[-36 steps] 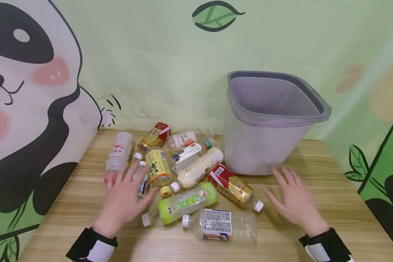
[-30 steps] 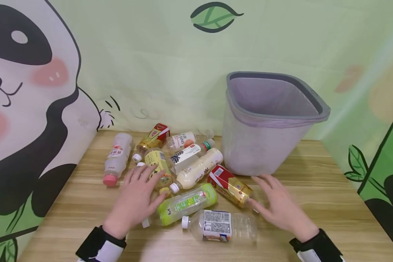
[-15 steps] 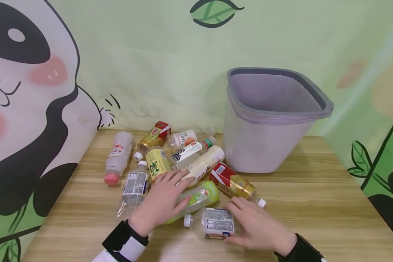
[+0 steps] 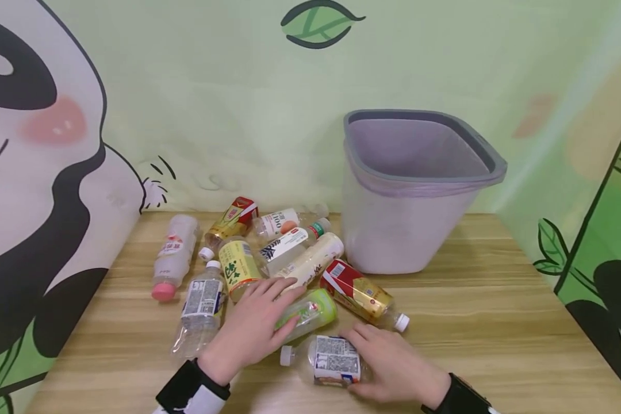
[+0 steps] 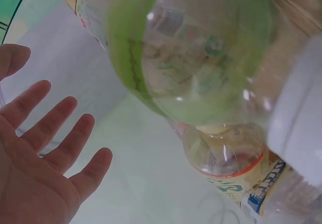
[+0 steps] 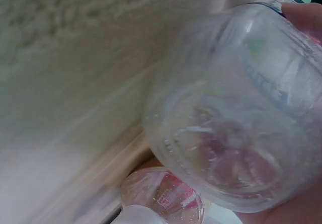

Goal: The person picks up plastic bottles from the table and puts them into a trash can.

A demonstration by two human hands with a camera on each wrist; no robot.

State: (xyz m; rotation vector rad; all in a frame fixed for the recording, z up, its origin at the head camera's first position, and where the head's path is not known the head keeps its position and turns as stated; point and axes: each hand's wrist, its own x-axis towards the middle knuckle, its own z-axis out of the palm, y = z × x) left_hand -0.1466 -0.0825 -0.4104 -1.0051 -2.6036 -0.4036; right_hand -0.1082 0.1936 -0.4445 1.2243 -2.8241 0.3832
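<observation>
My right hand (image 4: 395, 365) grips the base end of a clear plastic bottle (image 4: 336, 361), thumb on the near side and fingers over the far side. This bottle lies at the front of the table, its white cap pointing left. Its clear base (image 6: 234, 148) fills much of the right wrist view. Over a green-labelled bottle (image 4: 315, 310) hovers my left hand (image 4: 256, 325), covering that bottle's neck in the head view. The left wrist view shows the left fingers (image 5: 68, 143) spread and holding nothing, beside the green-labelled bottle (image 5: 201, 48).
A grey bin (image 4: 393, 230) with a liner stands at the back right. Behind my hands lie several bottles, including a red-and-gold one (image 4: 359, 290), a yellow-labelled one (image 4: 238, 267) and a pink-capped one (image 4: 176, 247). Another clear bottle (image 4: 202, 307) lies left of my left hand.
My left hand has moved right, from above the left clear bottle to the green-labelled one. My right hand has come left from beside the bin and taken hold of the front clear bottle.
</observation>
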